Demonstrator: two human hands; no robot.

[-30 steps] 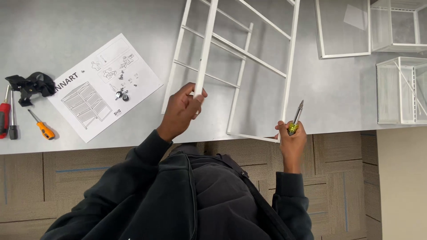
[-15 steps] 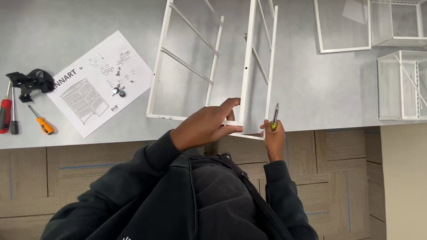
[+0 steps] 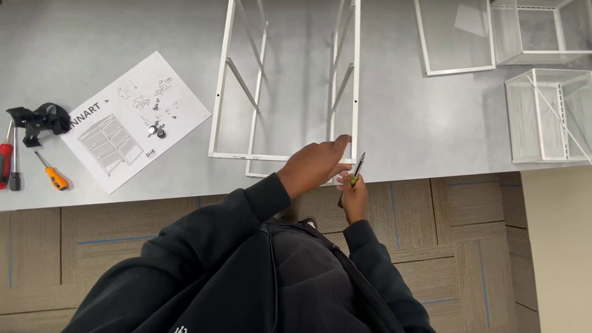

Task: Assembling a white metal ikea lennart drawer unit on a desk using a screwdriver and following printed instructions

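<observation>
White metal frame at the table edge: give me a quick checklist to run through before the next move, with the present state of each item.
1. Left hand on the near corner of the white metal frame: ok, fingers rest on it.
2. Right hand holding the screwdriver: ok, tip points up toward that corner.
3. Screwdriver tip seated in a screw: cannot tell, the left hand hides the spot.
4. Frame fully supported by the grey table: not ok, its near end sits right at the edge.
5. Instruction sheet within sight: ok, with small hardware lying on it.
6. Spare orange screwdriver at hand: ok, far left.
</observation>
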